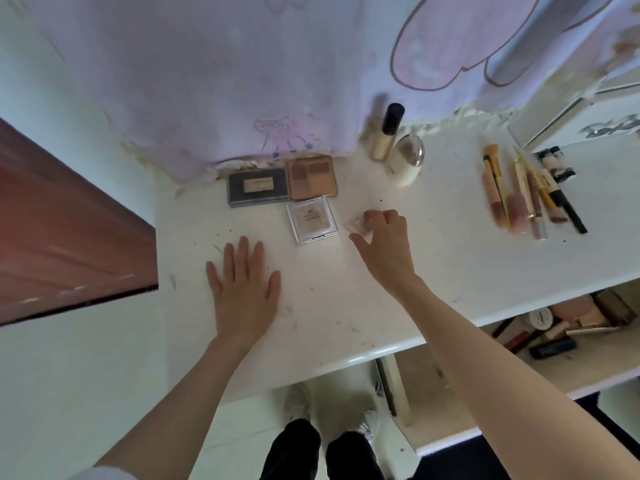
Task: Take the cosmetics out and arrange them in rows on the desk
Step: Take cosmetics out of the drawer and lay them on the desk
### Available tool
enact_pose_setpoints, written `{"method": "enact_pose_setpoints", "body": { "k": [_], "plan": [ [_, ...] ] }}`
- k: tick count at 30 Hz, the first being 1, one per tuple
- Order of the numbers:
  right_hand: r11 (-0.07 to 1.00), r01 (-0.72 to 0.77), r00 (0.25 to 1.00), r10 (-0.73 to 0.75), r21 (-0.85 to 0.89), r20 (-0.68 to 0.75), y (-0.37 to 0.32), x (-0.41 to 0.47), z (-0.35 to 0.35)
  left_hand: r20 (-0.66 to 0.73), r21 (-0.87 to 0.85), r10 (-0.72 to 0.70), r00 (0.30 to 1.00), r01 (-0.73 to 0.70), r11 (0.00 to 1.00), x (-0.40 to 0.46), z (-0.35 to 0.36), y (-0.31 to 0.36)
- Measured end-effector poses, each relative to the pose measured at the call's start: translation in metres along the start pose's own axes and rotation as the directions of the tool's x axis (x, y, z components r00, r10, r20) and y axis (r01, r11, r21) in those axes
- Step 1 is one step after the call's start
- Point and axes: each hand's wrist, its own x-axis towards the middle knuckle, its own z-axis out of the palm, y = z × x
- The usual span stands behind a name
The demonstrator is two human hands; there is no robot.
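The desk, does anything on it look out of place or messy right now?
Mostly tidy. The silver compact sits slightly rotated against the two palettes behind it, the dark one and the brown one. The brushes and tubes on the right fan out rather than lying parallel. Dark specks dot the desk.

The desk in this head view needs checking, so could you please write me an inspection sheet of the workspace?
Surface: white desk, marked with dark specks and smudges.
Job's things: dark palette, brown palette and silver compact grouped at the back; tall tube with dark cap and domed jar beside them; brushes and pencils in a row at right; more cosmetics in the open drawer.
Clutter: nothing seen beyond the specks.
Grippers: left hand flat on the desk; right hand pinches a small clear item, blurred.
Cables: nothing seen.
Surroundings: patterned curtain behind, reddish panel at left.
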Motion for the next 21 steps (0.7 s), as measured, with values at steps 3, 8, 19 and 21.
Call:
{"method": "enact_pose_setpoints", "body": {
  "k": [3,8,19,21],
  "plan": [
    [0.998,-0.054,0.997,0.052,-0.035,-0.052,-0.006,0.01,0.008,-0.003,0.085,0.013,1.0,-0.013,0.996,-0.001,0.006,-0.003],
    [0.992,-0.014,0.997,0.005,-0.127,-0.076,-0.004,0.004,0.016,0.007,0.106,0.009,1.0,-0.01,0.994,0.001,0.007,-0.004],
    [0.954,-0.018,1.0,0.009,-0.298,-0.03,0.039,-0.076,0.022,0.04,0.056,0.035,0.999,-0.037,0.998,0.001,0.005,-0.005],
    [0.943,-0.014,1.0,0.004,-0.333,-0.031,0.051,-0.094,0.017,0.04,-0.002,0.052,0.998,-0.052,0.999,-0.005,0.0,0.001]
  ]
}}
